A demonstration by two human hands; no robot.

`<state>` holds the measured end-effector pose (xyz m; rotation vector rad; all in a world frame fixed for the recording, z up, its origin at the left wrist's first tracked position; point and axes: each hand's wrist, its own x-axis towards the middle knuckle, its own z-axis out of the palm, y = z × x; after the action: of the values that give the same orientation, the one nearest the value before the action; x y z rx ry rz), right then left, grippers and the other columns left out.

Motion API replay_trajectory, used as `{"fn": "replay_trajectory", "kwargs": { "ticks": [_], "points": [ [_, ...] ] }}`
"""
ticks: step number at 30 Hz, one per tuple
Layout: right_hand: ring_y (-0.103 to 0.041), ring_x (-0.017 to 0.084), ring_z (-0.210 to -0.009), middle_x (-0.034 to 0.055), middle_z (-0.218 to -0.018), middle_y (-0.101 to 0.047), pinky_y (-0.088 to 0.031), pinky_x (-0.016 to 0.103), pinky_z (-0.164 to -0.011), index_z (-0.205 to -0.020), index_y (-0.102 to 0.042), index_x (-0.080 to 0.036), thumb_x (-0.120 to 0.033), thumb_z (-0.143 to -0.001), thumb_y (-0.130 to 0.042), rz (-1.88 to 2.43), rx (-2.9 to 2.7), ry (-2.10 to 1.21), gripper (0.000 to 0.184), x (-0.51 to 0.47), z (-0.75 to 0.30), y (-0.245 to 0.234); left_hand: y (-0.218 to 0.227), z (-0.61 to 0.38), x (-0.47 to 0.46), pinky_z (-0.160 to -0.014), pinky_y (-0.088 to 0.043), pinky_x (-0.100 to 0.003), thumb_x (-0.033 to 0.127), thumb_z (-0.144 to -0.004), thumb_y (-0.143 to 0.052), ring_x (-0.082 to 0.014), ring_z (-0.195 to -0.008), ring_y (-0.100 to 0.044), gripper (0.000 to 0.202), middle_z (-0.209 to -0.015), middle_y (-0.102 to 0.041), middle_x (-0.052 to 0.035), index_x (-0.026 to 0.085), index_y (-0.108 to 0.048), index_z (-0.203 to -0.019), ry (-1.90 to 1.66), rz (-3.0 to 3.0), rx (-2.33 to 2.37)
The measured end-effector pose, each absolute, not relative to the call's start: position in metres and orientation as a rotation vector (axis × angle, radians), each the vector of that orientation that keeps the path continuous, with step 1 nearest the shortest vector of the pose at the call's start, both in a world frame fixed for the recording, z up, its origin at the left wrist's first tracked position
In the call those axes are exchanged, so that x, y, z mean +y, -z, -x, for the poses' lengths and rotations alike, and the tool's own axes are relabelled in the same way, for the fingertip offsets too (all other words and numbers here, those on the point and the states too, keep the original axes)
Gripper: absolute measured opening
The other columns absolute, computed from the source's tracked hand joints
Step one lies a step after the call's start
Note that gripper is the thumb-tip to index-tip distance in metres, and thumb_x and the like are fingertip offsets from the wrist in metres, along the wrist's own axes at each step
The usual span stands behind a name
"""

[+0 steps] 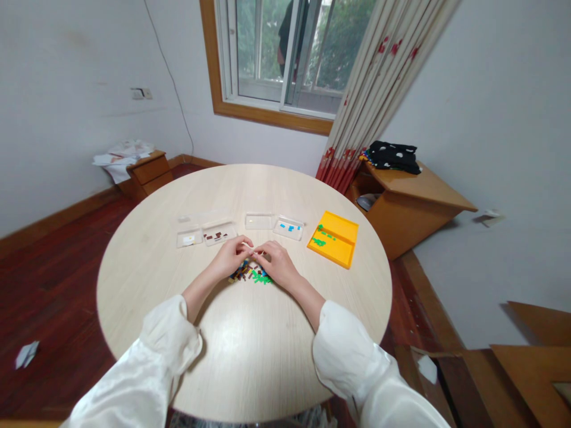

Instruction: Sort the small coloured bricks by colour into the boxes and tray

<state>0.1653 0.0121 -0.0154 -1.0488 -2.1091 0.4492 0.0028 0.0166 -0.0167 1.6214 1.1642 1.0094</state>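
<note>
My left hand [232,257] and my right hand [275,261] meet fingertip to fingertip over a pile of small building bricks [250,273]. The pile mixes green, brown, blue and yellow pieces. Both hands are closed in a pinch, and whatever is between the fingers is too small to make out. Behind my left hand stands an open clear plastic box [219,233] holding brown pieces. Another open clear box [289,227], with blue pieces in it, lies beyond my right hand. To the right is an open yellow case [341,245] with green pieces.
The round pale wooden table [250,351] carries everything. A wooden cabinet [410,196] with black cloth [395,157] on top stands at the right. Beside the window hangs a curtain [366,89]. Papers [125,154] lie on a small cabinet at the left. A person [289,35] appears at the window.
</note>
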Motion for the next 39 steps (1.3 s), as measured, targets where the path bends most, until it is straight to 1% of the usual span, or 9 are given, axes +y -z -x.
{"fn": "replay_trajectory", "kwargs": {
  "ticks": [8, 12, 15, 24, 30, 33, 35, 37, 39],
  "points": [
    [-0.054, 0.015, -0.077, 0.0026, -0.075, -0.062, -0.042, 0.027, -0.073, -0.074, -0.062, -0.018, -0.023, -0.082, -0.059, 1.09, -2.089, -0.42, 0.009, 0.012, -0.165, 0.015, 0.015, -0.003, 0.015, -0.057, -0.044, -0.025, 0.032, -0.073, -0.056, -0.0147, -0.059, -0.06, 0.02, -0.063, -0.065, -0.0014, 0.015, -0.053, -0.083, -0.979, -1.666, 1.181],
    [-0.054, 0.015, -0.077, 0.003, -0.075, -0.061, -0.042, 0.027, -0.071, -0.075, -0.062, -0.018, -0.021, -0.082, -0.058, 1.079, -2.047, -0.395, 0.008, 0.012, -0.167, 0.016, 0.012, -0.003, 0.016, -0.061, -0.044, -0.026, 0.034, -0.073, -0.054, -0.0155, -0.064, -0.059, 0.021, -0.069, -0.066, -0.0047, 0.013, -0.061, -0.075, -0.96, -1.737, 1.218],
    [-0.054, 0.016, -0.077, 0.0032, -0.075, -0.061, -0.042, 0.027, -0.071, -0.076, -0.062, -0.017, -0.02, -0.082, -0.058, 1.049, -2.046, -0.395, 0.007, 0.012, -0.168, 0.017, 0.01, -0.003, 0.015, -0.063, -0.044, -0.027, 0.035, -0.073, -0.053, -0.0156, -0.065, -0.058, 0.024, -0.069, -0.066, -0.005, 0.013, -0.063, -0.072, -0.916, -1.78, 1.22],
    [-0.055, 0.016, -0.079, 0.004, -0.077, -0.062, -0.043, 0.029, -0.074, -0.08, -0.064, -0.019, -0.02, -0.083, -0.056, 1.016, -2.058, -0.415, 0.008, 0.013, -0.168, 0.017, 0.013, -0.006, 0.016, -0.057, -0.041, -0.024, 0.032, -0.072, -0.052, -0.0125, -0.058, -0.053, 0.02, -0.062, -0.061, -0.0012, 0.014, -0.059, -0.068, -0.956, -1.753, 1.242],
    [-0.055, 0.018, -0.081, 0.0047, -0.078, -0.063, -0.042, 0.03, -0.076, -0.079, -0.062, -0.019, -0.021, -0.084, -0.053, 1.072, -2.086, -0.388, 0.01, 0.016, -0.169, 0.016, 0.014, -0.002, 0.019, -0.057, -0.039, -0.025, 0.029, -0.076, -0.046, -0.0132, -0.057, -0.051, 0.021, -0.06, -0.06, -0.0009, 0.015, -0.059, -0.068, -0.98, -1.842, 1.446],
    [-0.056, 0.019, -0.086, 0.0061, -0.084, -0.065, -0.041, 0.033, -0.081, -0.081, -0.06, -0.018, -0.02, -0.084, -0.052, 1.15, -2.099, -0.336, 0.009, 0.026, -0.17, 0.016, 0.013, 0.001, 0.019, -0.062, -0.04, -0.027, 0.028, -0.077, -0.045, -0.0151, -0.061, -0.052, 0.021, -0.066, -0.062, -0.0028, 0.015, -0.06, -0.071, -1.003, -1.934, 1.61],
    [-0.057, 0.02, -0.093, 0.0076, -0.093, -0.066, -0.039, 0.036, -0.086, -0.084, -0.059, -0.018, -0.017, -0.083, -0.051, 1.197, -2.12, -0.303, 0.008, 0.035, -0.17, 0.016, 0.013, 0.003, 0.019, -0.066, -0.041, -0.029, 0.026, -0.078, -0.044, -0.0169, -0.066, -0.054, 0.021, -0.071, -0.063, -0.0048, 0.016, -0.061, -0.073, -1.016, -1.972, 1.674],
    [-0.054, 0.021, -0.107, 0.0102, -0.109, -0.064, -0.034, 0.041, -0.094, -0.086, -0.057, -0.018, -0.015, -0.083, -0.049, 1.217, -2.159, -0.263, 0.009, 0.044, -0.169, 0.016, 0.014, 0.004, 0.02, -0.07, -0.041, -0.03, 0.026, -0.079, -0.043, -0.0183, -0.071, -0.055, 0.021, -0.077, -0.064, -0.0066, 0.016, -0.061, -0.075, -1.027, -2.005, 1.708],
    [-0.044, 0.022, -0.123, 0.0122, -0.126, -0.055, -0.025, 0.046, -0.101, -0.086, -0.056, -0.018, -0.013, -0.084, -0.046, 1.226, -2.218, -0.224, 0.011, 0.052, -0.167, 0.017, 0.016, 0.006, 0.021, -0.072, -0.042, -0.031, 0.025, -0.079, -0.043, -0.0189, -0.074, -0.055, 0.021, -0.078, -0.064, -0.0073, 0.016, -0.061, -0.076, -1.032, -2.029, 1.733]
  ]
}}
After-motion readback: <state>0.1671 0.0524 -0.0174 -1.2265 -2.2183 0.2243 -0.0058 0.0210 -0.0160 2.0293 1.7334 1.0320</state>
